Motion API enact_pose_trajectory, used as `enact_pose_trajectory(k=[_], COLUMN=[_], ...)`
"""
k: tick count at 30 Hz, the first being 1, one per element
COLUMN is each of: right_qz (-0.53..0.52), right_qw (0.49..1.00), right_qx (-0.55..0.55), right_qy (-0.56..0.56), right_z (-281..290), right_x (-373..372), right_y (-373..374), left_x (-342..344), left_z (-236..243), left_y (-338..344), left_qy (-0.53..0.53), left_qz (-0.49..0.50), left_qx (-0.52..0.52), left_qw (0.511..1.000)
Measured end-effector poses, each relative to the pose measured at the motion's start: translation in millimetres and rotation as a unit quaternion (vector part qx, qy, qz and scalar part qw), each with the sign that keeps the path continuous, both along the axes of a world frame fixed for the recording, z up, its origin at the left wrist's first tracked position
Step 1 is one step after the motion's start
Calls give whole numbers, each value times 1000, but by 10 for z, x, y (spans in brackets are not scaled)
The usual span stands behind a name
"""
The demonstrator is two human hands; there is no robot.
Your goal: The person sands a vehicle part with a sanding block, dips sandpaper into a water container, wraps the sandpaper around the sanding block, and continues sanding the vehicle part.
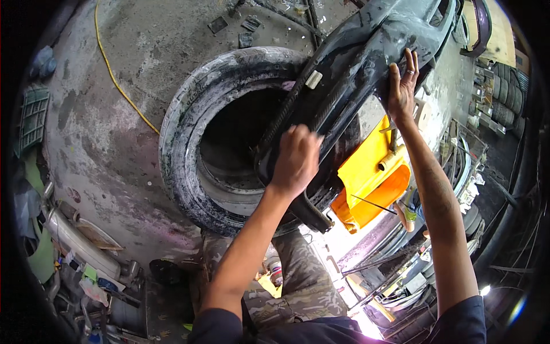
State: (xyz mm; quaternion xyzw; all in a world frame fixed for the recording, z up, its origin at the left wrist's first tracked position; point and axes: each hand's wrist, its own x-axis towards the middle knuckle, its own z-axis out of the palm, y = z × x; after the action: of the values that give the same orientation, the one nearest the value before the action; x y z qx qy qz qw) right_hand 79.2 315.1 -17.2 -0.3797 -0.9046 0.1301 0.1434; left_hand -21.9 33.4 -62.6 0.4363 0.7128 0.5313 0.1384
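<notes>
our right hand [403, 86] spreads on the dark bumper [366, 64] lying across the tire [182, 132]; our left hand [296, 159] is clenched, contents hidden. we're apparently rubbing; the next move calls for steady bracing.

A yellow hose [112, 74] curves over the grey floor [114, 178], up and left of the left fingers [301, 137]; a green crate [34, 119] lies farther left. Yellow-orange sheeting [369, 157] shows below the right fingers [409, 64], stacked tyres [504, 92] well to their right.
</notes>
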Motion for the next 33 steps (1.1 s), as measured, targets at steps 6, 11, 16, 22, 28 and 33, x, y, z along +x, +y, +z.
enact_pose_trajectory(k=[6,11,16,22,28,33], right_qz=[-17,-16,-2,0,8,-3], right_qw=[1000,1000,1000,1000,1000,1000], right_qx=[-24,-7,-2,-10,7,-8], right_qy=[0,0,-8,12,-3,-6], right_z=[-24,-62,-12,-48,-8,-47], right_x=[-66,-78,-10,-102,31,-95], right_y=[-125,-94,-92,-111,-38,-87], left_x=[-51,-223,-208,-410,-136,-521], left_z=[-95,1,-25,81,-38,169], left_y=[-298,387,159,701,-9,1029], left_qy=[9,43,22,94,-5,66], left_qz=[-24,0,-27,-51,-90,-67], left_qx=[-18,36,18,-4,-42,-24], left_qw=[1000,998,999,994,995,995])
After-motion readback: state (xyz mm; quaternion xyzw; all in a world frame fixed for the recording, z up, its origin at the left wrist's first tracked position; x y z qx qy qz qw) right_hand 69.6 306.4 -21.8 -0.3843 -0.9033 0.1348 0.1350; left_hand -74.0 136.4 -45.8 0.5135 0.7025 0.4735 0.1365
